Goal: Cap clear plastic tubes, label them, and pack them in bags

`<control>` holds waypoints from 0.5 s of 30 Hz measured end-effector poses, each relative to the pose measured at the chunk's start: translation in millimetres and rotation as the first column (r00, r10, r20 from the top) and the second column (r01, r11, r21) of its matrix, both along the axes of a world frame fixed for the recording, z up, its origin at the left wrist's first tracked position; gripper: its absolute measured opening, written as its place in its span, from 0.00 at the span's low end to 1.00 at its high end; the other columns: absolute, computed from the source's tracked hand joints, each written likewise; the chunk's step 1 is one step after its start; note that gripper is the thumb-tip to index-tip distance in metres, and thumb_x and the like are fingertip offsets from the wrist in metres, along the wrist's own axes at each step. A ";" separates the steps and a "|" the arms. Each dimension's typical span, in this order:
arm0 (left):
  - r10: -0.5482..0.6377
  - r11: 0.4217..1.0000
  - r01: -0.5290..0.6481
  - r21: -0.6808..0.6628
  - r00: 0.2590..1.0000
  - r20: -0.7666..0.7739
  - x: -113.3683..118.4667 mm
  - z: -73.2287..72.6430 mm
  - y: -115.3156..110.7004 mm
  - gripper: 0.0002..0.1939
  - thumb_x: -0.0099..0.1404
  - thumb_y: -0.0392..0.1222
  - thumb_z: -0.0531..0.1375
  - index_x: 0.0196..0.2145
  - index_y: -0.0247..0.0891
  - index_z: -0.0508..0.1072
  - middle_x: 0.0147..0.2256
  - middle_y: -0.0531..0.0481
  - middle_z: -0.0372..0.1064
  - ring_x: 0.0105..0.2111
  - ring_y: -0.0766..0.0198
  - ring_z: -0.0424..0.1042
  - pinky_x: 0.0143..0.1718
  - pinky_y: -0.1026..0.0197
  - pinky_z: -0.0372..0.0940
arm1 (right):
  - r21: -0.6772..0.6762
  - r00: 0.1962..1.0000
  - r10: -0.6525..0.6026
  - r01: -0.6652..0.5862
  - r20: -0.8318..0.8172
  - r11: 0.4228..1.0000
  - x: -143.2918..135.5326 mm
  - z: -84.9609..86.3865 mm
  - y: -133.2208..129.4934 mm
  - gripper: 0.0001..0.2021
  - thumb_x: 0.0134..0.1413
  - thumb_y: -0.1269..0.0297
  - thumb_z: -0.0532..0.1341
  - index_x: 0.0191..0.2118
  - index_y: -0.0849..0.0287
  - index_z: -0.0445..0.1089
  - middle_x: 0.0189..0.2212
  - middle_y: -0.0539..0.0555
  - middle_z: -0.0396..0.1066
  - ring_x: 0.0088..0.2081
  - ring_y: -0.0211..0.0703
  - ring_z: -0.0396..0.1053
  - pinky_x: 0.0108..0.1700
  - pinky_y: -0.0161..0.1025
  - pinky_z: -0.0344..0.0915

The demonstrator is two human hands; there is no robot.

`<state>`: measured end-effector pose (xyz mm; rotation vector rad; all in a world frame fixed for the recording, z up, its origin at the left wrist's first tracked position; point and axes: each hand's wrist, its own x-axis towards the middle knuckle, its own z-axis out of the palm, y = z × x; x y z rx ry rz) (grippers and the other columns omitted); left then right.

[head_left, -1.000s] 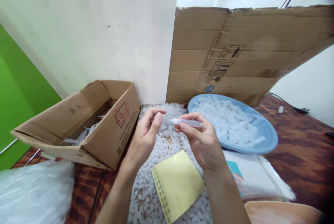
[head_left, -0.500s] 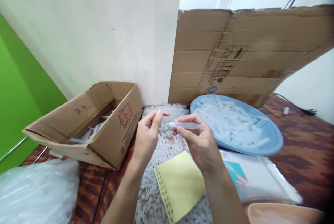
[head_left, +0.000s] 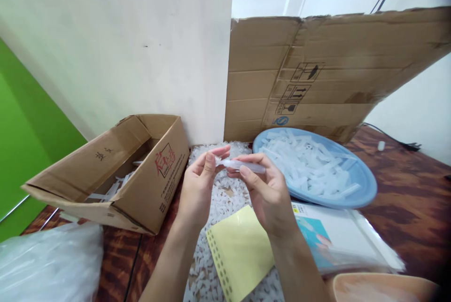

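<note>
My right hand (head_left: 265, 181) grips a translucent whitish tube (head_left: 246, 166) between thumb and fingers, its narrow tip pointing left. At that tip, my left hand (head_left: 201, 176) pinches a small clear piece (head_left: 218, 161), too small to make out well. Both hands are close together above a layer of small white plastic pieces (head_left: 204, 255). Below them lies a yellow sheet (head_left: 241, 250) with a row of dark dots along its left edge.
An open cardboard box (head_left: 151, 184) with white strips stands left. On the right are a blue basin (head_left: 368, 189) of similar strips, plastic-covered papers (head_left: 355, 236) and an orange container (head_left: 380, 279). A plastic bag (head_left: 49, 264) lies lower left; a cardboard panel (head_left: 327, 81) stands behind.
The left hand has closed in on the tube's tip and now holds a small clear piece there. The tube stays in the right hand. The whole view has shifted slightly.
</note>
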<state>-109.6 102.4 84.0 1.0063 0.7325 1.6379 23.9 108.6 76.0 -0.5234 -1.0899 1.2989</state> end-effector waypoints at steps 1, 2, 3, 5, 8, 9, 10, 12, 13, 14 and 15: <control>-0.011 1.000 0.011 -0.008 0.999 0.037 2.0 -1.8 0.2 0.17 0.70 0.54 0.63 0.47 0.38 0.81 0.46 0.43 0.79 0.47 0.57 0.77 0.50 0.57 0.68 | 0.013 1.000 -0.014 0.014 0.006 1.000 0.0 -0.5 0.5 0.06 0.60 0.65 0.69 0.43 0.56 0.76 0.43 0.54 0.79 0.42 0.45 0.78 0.49 0.43 0.75; -0.016 1.000 0.017 -0.018 0.998 0.063 3.7 -3.7 0.5 0.18 0.69 0.54 0.64 0.47 0.38 0.81 0.43 0.45 0.80 0.44 0.59 0.78 0.48 0.59 0.69 | 0.027 0.999 -0.028 0.027 0.017 0.999 0.3 -0.6 0.9 0.07 0.60 0.65 0.70 0.43 0.55 0.76 0.44 0.53 0.78 0.43 0.46 0.78 0.50 0.43 0.75; -0.009 1.000 0.011 -0.028 0.997 0.073 5.0 -5.8 0.9 0.19 0.68 0.54 0.66 0.48 0.38 0.81 0.40 0.46 0.80 0.41 0.60 0.78 0.46 0.60 0.69 | 0.042 0.999 -0.042 0.041 0.034 0.998 0.8 -0.2 1.1 0.07 0.59 0.65 0.70 0.43 0.55 0.77 0.45 0.53 0.77 0.43 0.46 0.78 0.50 0.44 0.75; 0.040 0.998 -0.038 -0.042 0.998 0.050 6.4 -9.6 1.6 0.19 0.66 0.53 0.68 0.48 0.38 0.81 0.37 0.47 0.80 0.39 0.63 0.77 0.45 0.62 0.68 | 0.067 0.994 -0.075 0.070 0.075 0.995 2.5 1.6 1.0 0.07 0.58 0.65 0.71 0.42 0.55 0.77 0.45 0.53 0.76 0.44 0.47 0.78 0.49 0.45 0.76; 0.114 0.993 -0.114 -0.023 0.993 -0.021 4.9 -12.2 2.0 0.17 0.63 0.47 0.72 0.48 0.40 0.81 0.40 0.48 0.81 0.41 0.63 0.77 0.47 0.62 0.69 | 0.034 0.978 -0.122 0.118 0.167 0.992 5.1 4.5 0.5 0.09 0.57 0.60 0.72 0.41 0.56 0.77 0.37 0.52 0.78 0.37 0.45 0.80 0.41 0.40 0.77; 0.129 0.992 -0.130 -0.001 0.991 -0.043 3.7 -11.7 1.7 0.17 0.62 0.45 0.72 0.48 0.41 0.81 0.42 0.47 0.81 0.43 0.62 0.78 0.48 0.61 0.70 | 0.003 0.972 -0.123 0.125 0.199 0.992 5.8 4.5 0.7 0.10 0.58 0.57 0.71 0.40 0.56 0.76 0.32 0.51 0.78 0.31 0.43 0.79 0.35 0.36 0.76; 0.137 0.990 -0.136 0.025 0.988 -0.066 2.4 -10.4 1.2 0.18 0.61 0.43 0.73 0.49 0.42 0.81 0.44 0.47 0.81 0.45 0.60 0.78 0.49 0.60 0.71 | -0.036 0.968 -0.109 0.120 0.226 0.992 6.3 4.0 1.1 0.12 0.60 0.54 0.70 0.37 0.57 0.75 0.26 0.50 0.76 0.24 0.40 0.76 0.27 0.33 0.72; 0.122 0.991 -0.114 0.073 0.987 -0.102 0.1 -5.5 -0.9 0.20 0.61 0.41 0.72 0.52 0.43 0.79 0.49 0.45 0.80 0.50 0.56 0.77 0.52 0.57 0.71 | -0.105 0.966 -0.068 0.097 0.249 0.990 6.7 1.5 2.4 0.18 0.62 0.48 0.66 0.31 0.58 0.72 0.17 0.47 0.70 0.13 0.34 0.65 0.16 0.30 0.59; 0.089 0.993 -0.081 0.086 0.991 -0.102 -0.7 -2.2 -2.4 0.22 0.62 0.41 0.71 0.54 0.44 0.77 0.52 0.44 0.78 0.53 0.54 0.76 0.54 0.55 0.70 | -0.123 0.968 -0.054 0.087 0.245 0.989 6.6 0.2 3.1 0.20 0.63 0.46 0.65 0.29 0.58 0.70 0.15 0.46 0.68 0.11 0.32 0.60 0.14 0.30 0.54; 0.045 0.995 -0.037 0.096 0.996 -0.082 -1.2 1.5 -4.1 0.23 0.63 0.40 0.70 0.55 0.44 0.75 0.54 0.43 0.77 0.56 0.52 0.74 0.56 0.53 0.69 | -0.128 0.970 -0.054 0.086 0.237 0.988 6.4 -0.7 3.5 0.21 0.63 0.45 0.64 0.28 0.58 0.69 0.15 0.46 0.66 0.11 0.32 0.58 0.13 0.30 0.51; -0.005 0.994 0.010 0.106 0.999 -0.044 -1.3 5.3 -6.0 0.23 0.64 0.39 0.69 0.57 0.44 0.74 0.57 0.42 0.74 0.59 0.51 0.72 0.59 0.52 0.68 | -0.119 0.970 -0.067 0.097 0.234 0.988 6.1 -1.1 3.5 0.21 0.63 0.45 0.64 0.29 0.58 0.69 0.15 0.45 0.66 0.12 0.31 0.58 0.14 0.30 0.51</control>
